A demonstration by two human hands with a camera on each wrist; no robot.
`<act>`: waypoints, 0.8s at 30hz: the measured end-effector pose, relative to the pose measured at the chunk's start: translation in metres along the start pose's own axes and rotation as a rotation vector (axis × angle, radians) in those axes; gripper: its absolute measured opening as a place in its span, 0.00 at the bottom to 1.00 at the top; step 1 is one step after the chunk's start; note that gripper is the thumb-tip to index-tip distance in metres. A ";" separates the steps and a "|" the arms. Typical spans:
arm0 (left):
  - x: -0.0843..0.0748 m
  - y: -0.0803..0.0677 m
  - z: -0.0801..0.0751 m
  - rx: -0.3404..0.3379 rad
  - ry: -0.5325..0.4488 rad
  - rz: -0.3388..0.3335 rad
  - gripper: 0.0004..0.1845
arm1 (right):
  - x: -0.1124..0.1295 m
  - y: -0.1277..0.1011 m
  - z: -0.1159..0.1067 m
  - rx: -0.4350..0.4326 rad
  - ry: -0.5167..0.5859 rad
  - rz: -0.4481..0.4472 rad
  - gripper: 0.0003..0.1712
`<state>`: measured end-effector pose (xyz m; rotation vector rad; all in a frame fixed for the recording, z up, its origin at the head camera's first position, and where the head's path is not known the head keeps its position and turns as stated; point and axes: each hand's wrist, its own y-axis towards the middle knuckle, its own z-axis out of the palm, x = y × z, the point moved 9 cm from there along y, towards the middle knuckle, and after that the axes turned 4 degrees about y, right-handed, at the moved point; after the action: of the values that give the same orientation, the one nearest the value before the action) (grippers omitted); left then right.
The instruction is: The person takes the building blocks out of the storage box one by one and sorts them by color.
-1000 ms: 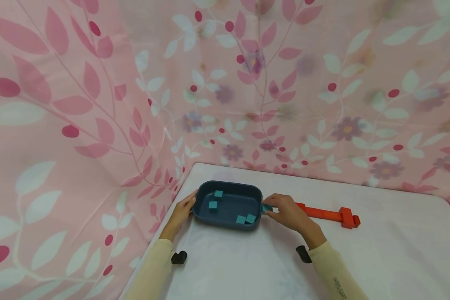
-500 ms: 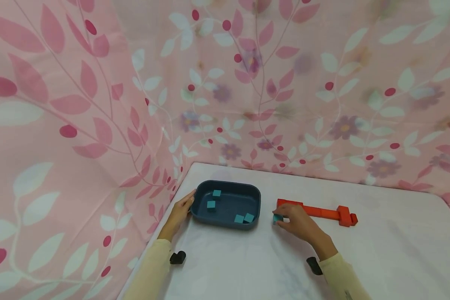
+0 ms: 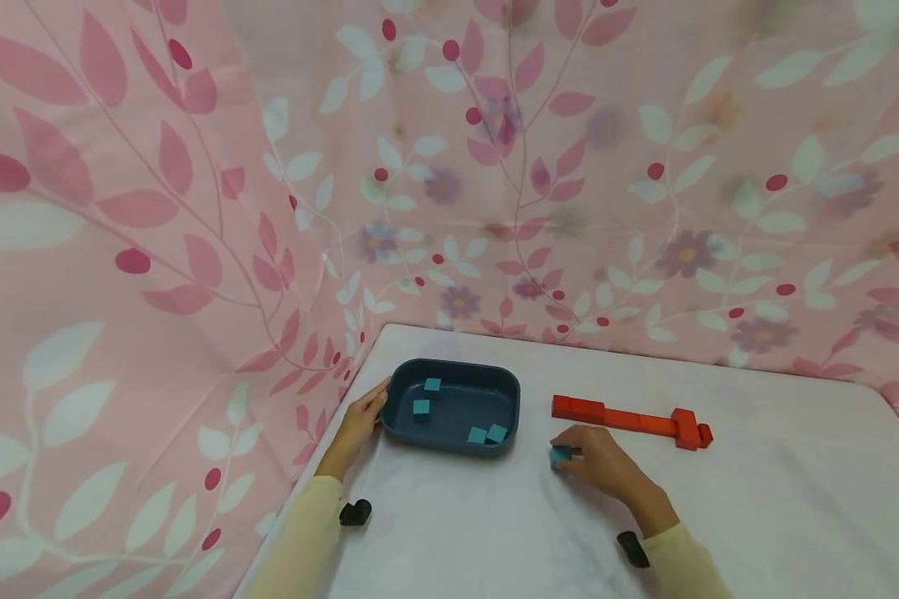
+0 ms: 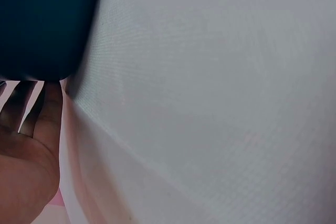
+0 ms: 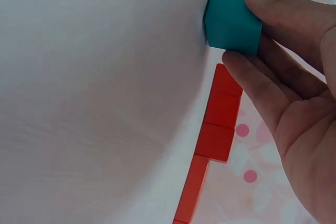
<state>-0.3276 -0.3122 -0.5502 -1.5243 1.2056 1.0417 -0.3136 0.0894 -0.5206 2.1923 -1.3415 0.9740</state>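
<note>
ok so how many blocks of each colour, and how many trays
teal blocks: 5, four in the tray and one pinched in the right hand
red blocks: joined in a row, count unclear
dark blue tray: 1
total: 6 plus the red row

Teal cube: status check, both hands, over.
Right hand pinches teal cube on the table, near side of the red blocks. Left hand rests on tray edge. Nothing in the way.

Teal cube (image 3: 559, 455); dark blue tray (image 3: 511, 405); red block row (image 3: 629, 420); white tablecloth (image 3: 757, 499); pink leaf-and-flower curtain (image 3: 195, 208).
</note>
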 end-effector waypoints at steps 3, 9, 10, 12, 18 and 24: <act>0.000 0.000 0.000 -0.004 0.002 0.002 0.23 | 0.000 -0.002 0.003 0.003 -0.005 0.000 0.21; 0.000 0.001 0.000 0.001 -0.006 0.019 0.24 | 0.003 -0.007 0.007 0.012 -0.008 -0.047 0.21; 0.000 0.001 0.001 0.002 -0.009 0.019 0.24 | 0.004 -0.008 0.007 0.010 -0.007 -0.054 0.21; 0.000 0.001 0.001 0.001 -0.007 0.019 0.24 | 0.004 -0.009 0.007 0.007 -0.010 -0.064 0.21; 0.002 0.001 0.000 -0.009 0.006 -0.001 0.23 | 0.002 -0.009 0.008 0.010 0.003 -0.049 0.22; 0.002 0.001 -0.002 -0.020 0.016 -0.014 0.23 | 0.003 -0.008 0.008 0.031 -0.008 -0.048 0.22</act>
<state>-0.3284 -0.3143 -0.5522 -1.5574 1.1975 1.0369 -0.3028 0.0864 -0.5235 2.2431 -1.2788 0.9755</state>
